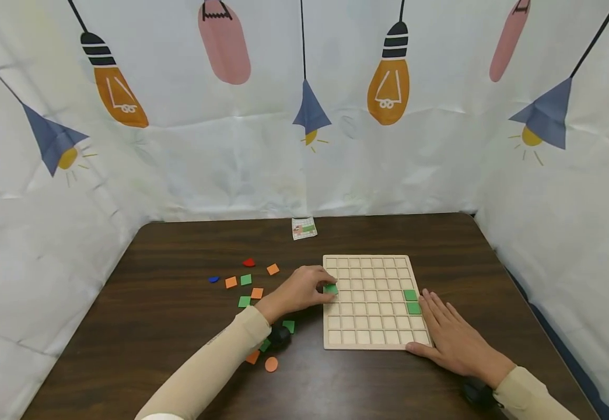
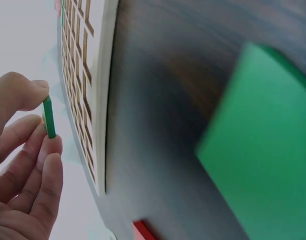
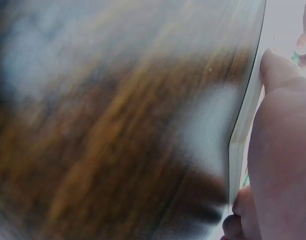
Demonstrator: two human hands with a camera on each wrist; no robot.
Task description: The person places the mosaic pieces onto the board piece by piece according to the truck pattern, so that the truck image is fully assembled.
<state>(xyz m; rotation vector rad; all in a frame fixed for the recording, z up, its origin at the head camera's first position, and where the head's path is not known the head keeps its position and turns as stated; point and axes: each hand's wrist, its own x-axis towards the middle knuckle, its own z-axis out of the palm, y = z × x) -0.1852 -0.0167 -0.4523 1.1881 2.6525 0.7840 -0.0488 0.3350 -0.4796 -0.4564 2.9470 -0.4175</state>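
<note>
My left hand [image 1: 304, 289] pinches a green square tile [image 1: 331, 289] between thumb and fingertips at the left edge of a pale wooden grid board [image 1: 368, 322]. In the left wrist view the tile [image 2: 48, 118] stands edge-on in the grip, beside the board's raised side. Two green tiles [image 1: 413, 308] lie in neighbouring cells of the board's rightmost column. My right hand [image 1: 454, 338] rests along the board's right edge with straight fingers, its thumb at the lower right corner. The right wrist view shows that hand [image 3: 283, 130] against the board's side.
Loose tiles lie left of the board: an orange square [image 1: 257, 293], a green square [image 1: 244, 301], a red piece [image 1: 249, 262], a blue piece [image 1: 213, 279], an orange disc [image 1: 271, 364] and several others, some under the left forearm. A small printed card [image 1: 304, 228] lies at the table's back edge.
</note>
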